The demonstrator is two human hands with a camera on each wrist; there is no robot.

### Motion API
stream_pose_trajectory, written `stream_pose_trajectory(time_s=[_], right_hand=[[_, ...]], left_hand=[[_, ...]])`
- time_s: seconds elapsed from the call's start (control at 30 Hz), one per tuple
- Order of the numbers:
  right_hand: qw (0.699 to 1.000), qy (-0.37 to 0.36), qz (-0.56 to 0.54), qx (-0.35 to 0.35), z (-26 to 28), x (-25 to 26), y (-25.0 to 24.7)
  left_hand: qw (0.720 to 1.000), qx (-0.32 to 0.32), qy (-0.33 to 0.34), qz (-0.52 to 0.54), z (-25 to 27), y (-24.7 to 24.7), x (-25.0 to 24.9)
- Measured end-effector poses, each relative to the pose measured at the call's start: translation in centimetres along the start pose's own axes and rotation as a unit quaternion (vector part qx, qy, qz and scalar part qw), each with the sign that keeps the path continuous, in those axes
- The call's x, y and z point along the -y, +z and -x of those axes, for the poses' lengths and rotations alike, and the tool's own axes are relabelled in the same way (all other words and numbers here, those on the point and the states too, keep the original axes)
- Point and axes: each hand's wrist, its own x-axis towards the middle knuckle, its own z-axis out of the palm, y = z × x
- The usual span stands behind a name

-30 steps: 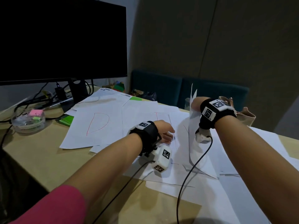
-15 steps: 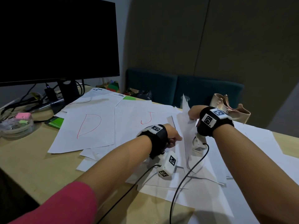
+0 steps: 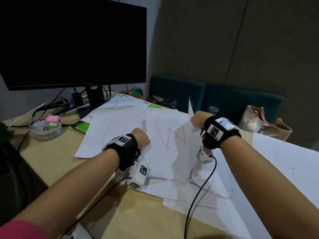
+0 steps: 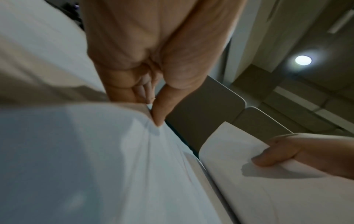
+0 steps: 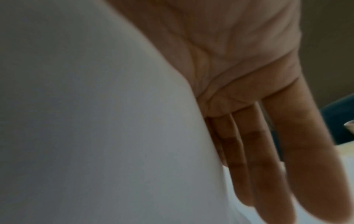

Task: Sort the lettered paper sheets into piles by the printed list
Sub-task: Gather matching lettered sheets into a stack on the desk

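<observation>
Left hand [image 3: 141, 137] pinches the white N-lettered paper sheet [image 3: 170, 149]; at three o'clock, right hand [image 3: 198, 120] grips an upright white sheet [image 3: 190, 116].

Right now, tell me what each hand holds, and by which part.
The left hand pinches the N sheet at its left edge. The right hand holds a raised sheet by its edge.

Office: monitor [image 3: 72, 42] on a paper-strewn desk [image 3: 51, 161].
</observation>
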Motion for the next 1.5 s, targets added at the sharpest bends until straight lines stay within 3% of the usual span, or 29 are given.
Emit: stream_pose_trajectory(time_s=[0.1,0.3,0.67,0.87,1.17,1.3,1.4,1.5], right_hand=[[0.998,-0.028,-0.047,0.036,-0.6,1.2,2.0],[0.996,-0.052,0.031,0.066,-0.9,2.6,4.6],[0.983,-0.057,0.143,0.104,-0.4,4.7,6.8],[0.978,-0.044,0.176,0.102,-0.1,5.5,8.7],[0.976,-0.040,0.180,0.115,-0.8,5.0,8.9],[0.981,-0.030,0.156,0.108,-1.2,4.3,8.4],[0.984,-0.021,0.121,0.130,-1.3,3.6,8.4],[0.985,-0.019,0.054,0.163,-1.1,2.8,7.7]], left_hand=[[0.997,0.005,-0.017,0.077,-0.2,-0.2,2.3],[0.986,0.037,-0.027,0.163,-1.3,0.4,4.0],[0.979,0.080,-0.068,0.176,-2.5,-0.3,4.9],[0.976,0.057,-0.073,0.198,-2.3,0.1,4.9],[0.930,0.102,-0.107,0.336,-1.2,-0.2,4.8],[0.937,0.091,-0.097,0.324,-1.4,0.3,4.5],[0.964,0.095,-0.090,0.231,-0.8,-0.2,3.0],[0.960,0.122,-0.080,0.239,-0.1,-0.6,1.3]])
